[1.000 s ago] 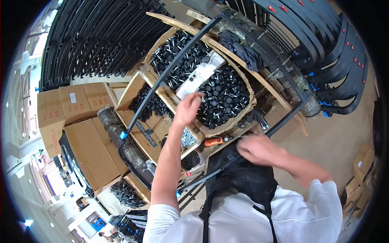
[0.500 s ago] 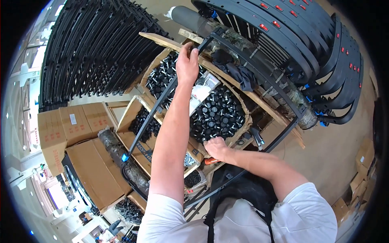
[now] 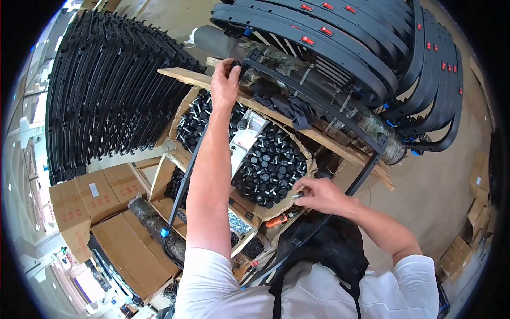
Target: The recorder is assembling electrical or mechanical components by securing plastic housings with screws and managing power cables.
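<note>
A black metal tube frame (image 3: 313, 94) spans in front of me over an open carton (image 3: 305, 173) of black round-headed bolts (image 3: 271, 165). My left hand (image 3: 226, 85) is at the frame's far corner, thumb and fingers closed around a black round-headed piece (image 3: 235, 65). Whether that piece touches the frame is hard to see. Beside the carton's near right edge, my right hand (image 3: 321, 195) pinches a small part with a shiny metal end (image 3: 298, 195). The rest of that part is hidden by the fingers.
Stacked black frames (image 3: 117, 90) stand at the left, curved black panels (image 3: 419, 80) at the far right. A wooden plank (image 3: 340, 146) lies behind the bolts. An orange tool (image 3: 276, 220) rests near my black apron (image 3: 324, 244). Closed cartons (image 3: 133, 250) are at the lower left.
My right hand has lifted off the bolts and moved right, a small part now in its fingers. The left hand has shifted from the frame's bar to a black piece by its corner.
</note>
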The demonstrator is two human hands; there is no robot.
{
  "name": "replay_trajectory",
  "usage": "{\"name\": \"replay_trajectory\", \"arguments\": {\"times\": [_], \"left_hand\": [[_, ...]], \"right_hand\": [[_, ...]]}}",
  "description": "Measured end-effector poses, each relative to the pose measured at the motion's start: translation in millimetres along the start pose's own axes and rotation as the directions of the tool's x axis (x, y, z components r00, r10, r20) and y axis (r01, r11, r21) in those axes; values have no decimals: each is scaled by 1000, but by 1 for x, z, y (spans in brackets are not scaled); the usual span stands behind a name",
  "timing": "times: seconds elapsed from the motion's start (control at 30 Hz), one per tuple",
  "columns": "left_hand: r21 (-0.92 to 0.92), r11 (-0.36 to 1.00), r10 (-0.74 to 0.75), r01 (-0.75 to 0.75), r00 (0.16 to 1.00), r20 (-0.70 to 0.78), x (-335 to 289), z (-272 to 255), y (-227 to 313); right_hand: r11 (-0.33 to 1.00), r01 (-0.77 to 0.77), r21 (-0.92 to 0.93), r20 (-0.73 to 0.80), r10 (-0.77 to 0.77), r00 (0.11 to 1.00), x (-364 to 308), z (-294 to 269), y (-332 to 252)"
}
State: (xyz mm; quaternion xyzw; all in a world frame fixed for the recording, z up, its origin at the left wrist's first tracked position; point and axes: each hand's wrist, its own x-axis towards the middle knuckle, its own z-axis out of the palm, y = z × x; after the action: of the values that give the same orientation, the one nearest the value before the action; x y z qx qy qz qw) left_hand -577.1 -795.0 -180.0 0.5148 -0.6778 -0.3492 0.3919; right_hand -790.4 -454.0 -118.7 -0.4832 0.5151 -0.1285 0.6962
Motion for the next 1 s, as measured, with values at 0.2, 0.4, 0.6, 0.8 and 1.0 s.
{"name": "replay_trajectory", "arguments": {"times": [0.2, 0.4, 0.6, 0.8, 1.0], "left_hand": [[86, 985, 139, -149, 984, 114, -5, 4, 6], [153, 977, 139, -148, 988, 69, 9, 10, -16], [-188, 980, 77, -72, 997, 17, 11, 19, -23], [80, 983, 159, -164, 985, 72, 13, 6, -23], [117, 991, -71, 63, 995, 66, 4, 16, 0]], "right_hand": [[994, 107, -33, -339, -112, 934, -62, -40, 10], [978, 72, -198, -536, -169, 827, -99, -56, 18], [940, -96, -327, -780, -211, 590, -122, -90, 49], [856, -212, -472, -748, -262, 610, -115, -92, 47], [805, -226, -548, -674, -266, 689, -114, -88, 53]]}}
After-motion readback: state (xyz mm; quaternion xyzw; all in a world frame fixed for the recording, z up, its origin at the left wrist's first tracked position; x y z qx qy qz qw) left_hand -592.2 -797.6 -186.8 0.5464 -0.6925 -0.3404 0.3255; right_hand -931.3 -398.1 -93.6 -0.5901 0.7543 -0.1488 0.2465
